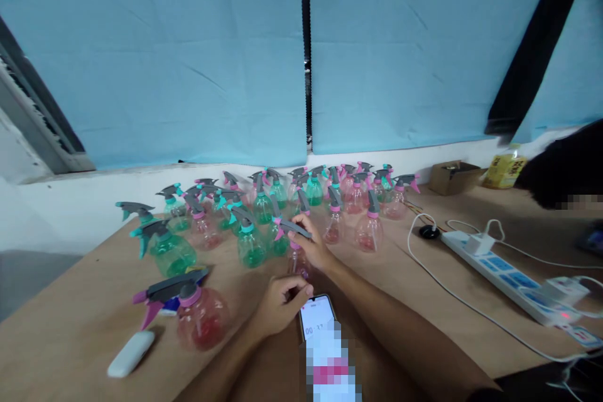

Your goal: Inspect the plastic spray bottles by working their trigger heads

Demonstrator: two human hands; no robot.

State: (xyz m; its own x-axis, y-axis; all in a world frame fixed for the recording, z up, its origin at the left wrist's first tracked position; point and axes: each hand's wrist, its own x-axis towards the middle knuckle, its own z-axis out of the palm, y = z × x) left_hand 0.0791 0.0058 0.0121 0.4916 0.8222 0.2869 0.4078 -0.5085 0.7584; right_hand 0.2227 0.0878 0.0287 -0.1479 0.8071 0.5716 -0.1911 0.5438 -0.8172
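A right hand [315,245] grips a pink spray bottle [296,251] mid-desk [85,320] while the left hand [281,306] touches a phone [316,316] near the front edge; more spray bottles [264,204] crowd the far edge.

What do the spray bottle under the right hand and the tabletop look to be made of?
The pink spray bottle looks like clear tinted plastic: the table shows through its glossy, rounded body, and its grey trigger head looks like matte moulded plastic. The right hand rests on that head. The table appears to be smooth, matte tan board, wood or laminate; no grain shows.
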